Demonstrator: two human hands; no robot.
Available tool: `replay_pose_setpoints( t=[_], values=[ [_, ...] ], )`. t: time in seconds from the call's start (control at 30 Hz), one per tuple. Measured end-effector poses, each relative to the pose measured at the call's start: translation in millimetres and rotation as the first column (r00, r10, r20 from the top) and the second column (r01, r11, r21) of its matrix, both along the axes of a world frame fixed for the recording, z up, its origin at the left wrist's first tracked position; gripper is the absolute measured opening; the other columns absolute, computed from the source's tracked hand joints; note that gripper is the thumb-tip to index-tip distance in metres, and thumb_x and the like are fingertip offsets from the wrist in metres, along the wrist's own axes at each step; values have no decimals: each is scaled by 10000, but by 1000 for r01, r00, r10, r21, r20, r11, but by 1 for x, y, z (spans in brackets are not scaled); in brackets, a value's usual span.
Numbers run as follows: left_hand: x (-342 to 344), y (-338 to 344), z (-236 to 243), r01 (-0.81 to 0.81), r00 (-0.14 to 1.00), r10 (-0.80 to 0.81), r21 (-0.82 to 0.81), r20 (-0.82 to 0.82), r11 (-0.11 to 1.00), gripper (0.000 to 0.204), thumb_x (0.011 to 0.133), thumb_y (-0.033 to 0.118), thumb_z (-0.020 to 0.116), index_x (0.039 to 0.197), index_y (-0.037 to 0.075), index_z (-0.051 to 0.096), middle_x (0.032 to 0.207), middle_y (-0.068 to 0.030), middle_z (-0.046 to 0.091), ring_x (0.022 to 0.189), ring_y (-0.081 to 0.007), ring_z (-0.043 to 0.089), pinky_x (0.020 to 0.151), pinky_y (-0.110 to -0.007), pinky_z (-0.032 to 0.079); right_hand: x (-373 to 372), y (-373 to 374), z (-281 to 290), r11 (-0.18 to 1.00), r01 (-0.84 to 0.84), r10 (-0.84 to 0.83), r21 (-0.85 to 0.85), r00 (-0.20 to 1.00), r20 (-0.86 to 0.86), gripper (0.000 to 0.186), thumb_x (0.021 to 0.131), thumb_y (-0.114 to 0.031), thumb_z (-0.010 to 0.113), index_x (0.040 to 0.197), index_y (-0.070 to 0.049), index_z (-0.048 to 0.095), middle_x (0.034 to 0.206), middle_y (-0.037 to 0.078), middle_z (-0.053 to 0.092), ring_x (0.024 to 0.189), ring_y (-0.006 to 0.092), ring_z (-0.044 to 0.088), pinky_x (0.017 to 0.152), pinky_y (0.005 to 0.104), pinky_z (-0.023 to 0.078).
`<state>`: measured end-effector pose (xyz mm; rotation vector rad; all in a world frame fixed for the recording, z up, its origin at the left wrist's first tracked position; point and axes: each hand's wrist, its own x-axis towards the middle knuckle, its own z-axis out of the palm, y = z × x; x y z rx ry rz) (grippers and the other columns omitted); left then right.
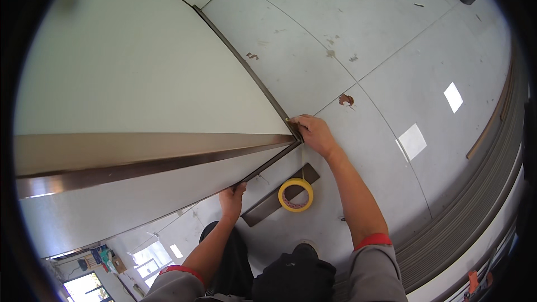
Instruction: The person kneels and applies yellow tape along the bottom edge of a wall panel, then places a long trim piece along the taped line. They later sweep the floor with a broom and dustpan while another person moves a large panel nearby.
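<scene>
Bronze corner trim (140, 148) sits closest. Your right hand (316, 135) is at the dark skirting's (271, 162) corner, left hand (231, 202) on its near run; can't tell either grip. Yellow tape roll (295, 182), tugging its strand (302, 169), could shift that corner.

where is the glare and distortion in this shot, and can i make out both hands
Head view: glare shows as bright patches on the grey floor; head view: the fisheye lens bends the stacked strips at right, and the picture's rim goes black; head view: the left hand and right hand are both clear enough to make out.
</scene>
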<state>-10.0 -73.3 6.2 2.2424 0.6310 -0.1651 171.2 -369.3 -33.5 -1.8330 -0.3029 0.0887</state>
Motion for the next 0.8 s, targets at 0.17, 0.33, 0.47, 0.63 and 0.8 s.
replay_pose_setpoints(
  t=[0.17, 0.33, 0.47, 0.63, 0.8],
  values=[
    [2, -6, 5, 0, 1000, 0, -2, -3, 1000, 205, 881, 204, 683, 881, 1, 659, 696, -62, 634, 647, -151, 584, 640, -315, 467, -1, -14, -1, 989, -131, 134, -70, 990, 35, 372, 876, 18, 523, 1206, -87, 659, 1152, 134, 659, 1021, 333, 638, 882, 388, 518],
    [0, -3, 0, 6, 1000, -7, 14, 24, 1000, 194, 881, 196, 676, 865, 3, 655, 688, -64, 629, 641, -162, 584, 634, -324, 464, 1, -28, 17, 946, -301, 302, -120, 953, -8, 519, 847, 22, 565, 1352, -97, 557, 1297, 119, 598, 1155, 327, 586, 982, 381, 484],
    [0, -2, -1, 22, 999, -23, 29, 26, 999, 187, 879, 189, 674, 856, 4, 655, 686, -67, 626, 641, -168, 584, 634, -324, 463, -1, -33, 26, 926, -363, 357, -108, 931, -71, 611, 802, -7, 654, 1392, -92, 523, 1346, 108, 580, 1203, 319, 566, 1027, 374, 464],
    [1, -5, 2, -3, 1000, 3, 13, 13, 1000, 177, 871, 171, 684, 848, -2, 650, 687, -63, 620, 650, -155, 578, 632, -320, 459, -5, -31, 17, 937, -342, 337, -68, 939, -74, 663, 770, -38, 726, 1398, -94, 521, 1333, 115, 593, 1187, 317, 575, 1016, 377, 473],
    [2, -2, 3, 2, 999, 0, -51, 32, 999, 161, 870, 142, 700, 859, -9, 645, 700, -44, 614, 665, -129, 567, 632, -301, 456, -10, -26, 13, 951, -287, 281, -114, 957, -67, 635, 786, -50, 731, 1388, -100, 534, 1275, 116, 629, 1122, 319, 606, 968, 370, 503]
  ],
)
